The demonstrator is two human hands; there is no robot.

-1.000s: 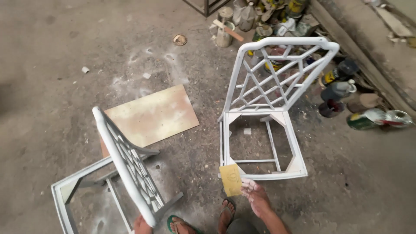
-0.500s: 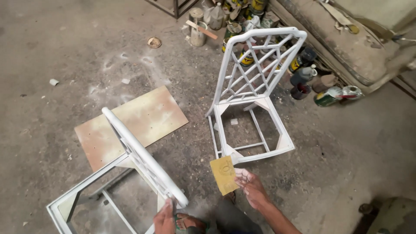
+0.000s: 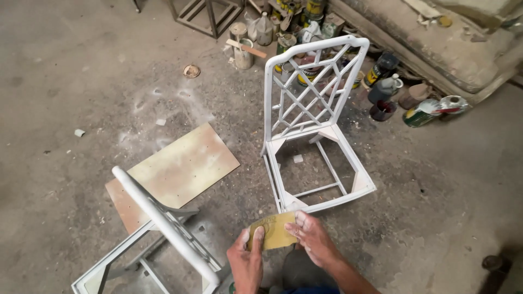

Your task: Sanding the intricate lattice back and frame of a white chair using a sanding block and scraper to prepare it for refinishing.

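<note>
While the head camera looks straight down at a dusty concrete floor (image 3: pixel 65 65), both hands meet low in the middle of the view on one thing — a yellow-tan sheet of sandpaper (image 3: pixel 272 231). The left hand (image 3: pixel 248 261) pinches its near-left edge with the thumb on top; the right hand (image 3: pixel 315 239) grips the right edge, fingers whitened with dust. So the hands are close together, each clamped on the sheet, which bows a little between them.

Just beyond the sheet stands a white chair frame (image 3: pixel 313 128) with a lattice back and an open seat (no seat panel in it); its front rail is near the sandpaper but not touching. To the left, a second white chair frame (image 3: pixel 158 228) lies tipped over, its rounded top rail near the left wrist. Between the two chairs a flat tan board (image 3: pixel 174 174) rests on the floor. Paint cans and bottles (image 3: pixel 381 87) crowd the floor behind the upright chair.

What could go wrong — in my judgement the sheet, pulled between two pinches, may tear or crease badly if the hands draw apart too hard. The tipped chair sits near the left elbow and could be knocked.
</note>
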